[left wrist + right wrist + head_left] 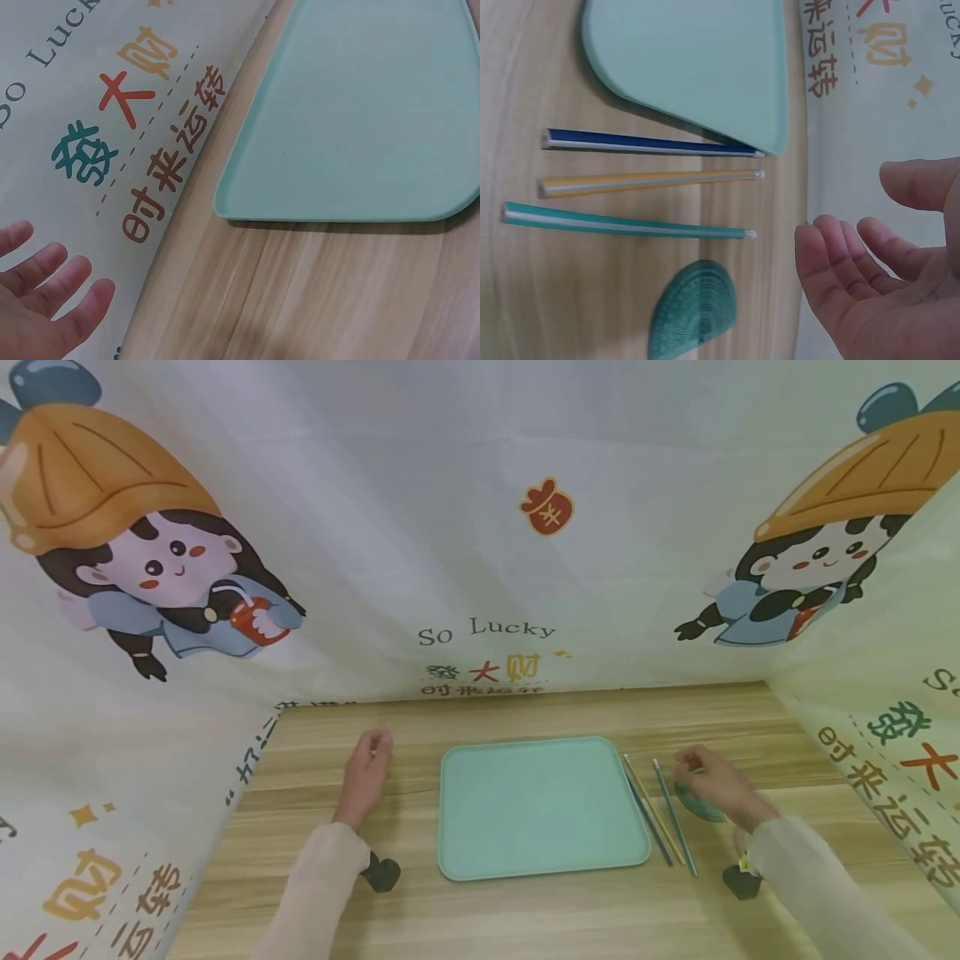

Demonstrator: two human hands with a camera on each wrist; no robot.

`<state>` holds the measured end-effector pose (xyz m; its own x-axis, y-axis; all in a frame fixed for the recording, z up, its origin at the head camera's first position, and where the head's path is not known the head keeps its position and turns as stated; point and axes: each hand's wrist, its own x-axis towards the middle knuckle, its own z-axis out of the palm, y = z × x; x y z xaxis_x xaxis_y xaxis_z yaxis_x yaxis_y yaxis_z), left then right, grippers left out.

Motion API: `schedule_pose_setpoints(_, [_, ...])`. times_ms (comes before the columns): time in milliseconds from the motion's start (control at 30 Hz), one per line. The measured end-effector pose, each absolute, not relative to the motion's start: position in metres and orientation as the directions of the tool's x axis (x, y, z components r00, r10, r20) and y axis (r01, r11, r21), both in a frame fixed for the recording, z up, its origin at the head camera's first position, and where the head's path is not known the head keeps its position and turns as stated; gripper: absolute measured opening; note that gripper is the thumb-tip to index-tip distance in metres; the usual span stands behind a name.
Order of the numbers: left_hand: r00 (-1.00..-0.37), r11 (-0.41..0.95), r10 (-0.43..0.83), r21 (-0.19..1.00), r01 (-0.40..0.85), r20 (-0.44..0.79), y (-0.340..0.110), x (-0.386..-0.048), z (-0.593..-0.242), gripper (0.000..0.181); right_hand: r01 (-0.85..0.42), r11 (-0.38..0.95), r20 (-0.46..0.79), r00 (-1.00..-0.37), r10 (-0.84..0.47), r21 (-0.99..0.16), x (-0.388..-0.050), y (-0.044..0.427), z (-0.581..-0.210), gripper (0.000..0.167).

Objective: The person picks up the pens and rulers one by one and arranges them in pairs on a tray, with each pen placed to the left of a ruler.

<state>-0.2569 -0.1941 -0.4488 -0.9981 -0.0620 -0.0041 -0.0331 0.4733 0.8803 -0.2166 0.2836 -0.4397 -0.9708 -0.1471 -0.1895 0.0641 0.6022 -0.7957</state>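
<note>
loosely curled — the right hand (711, 778) hovers near the protractor (694, 310).

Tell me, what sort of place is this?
Probably a small screened-off desk corner, though I can't tell in what building: a cartoon-printed sheet surrounds a wooden table that holds a green tray, a protractor and what look like pencils.

From above, the head camera faced forward and down over the whole tray (543, 810); the nearer wrist cameras, left and right of the tray, each shared part of it.
</note>
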Motion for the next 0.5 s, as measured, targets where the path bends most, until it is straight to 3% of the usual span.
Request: schedule_pose_setpoints(500, [-0.992, 0.414, -0.117, 0.906, -0.082, -0.036, -0.18, -0.25, -0.472, 0.044, 0.086, 0.577, -0.218, -0.962, -0.162, -0.812, -0.19, 0.275, -0.466, 0.043])
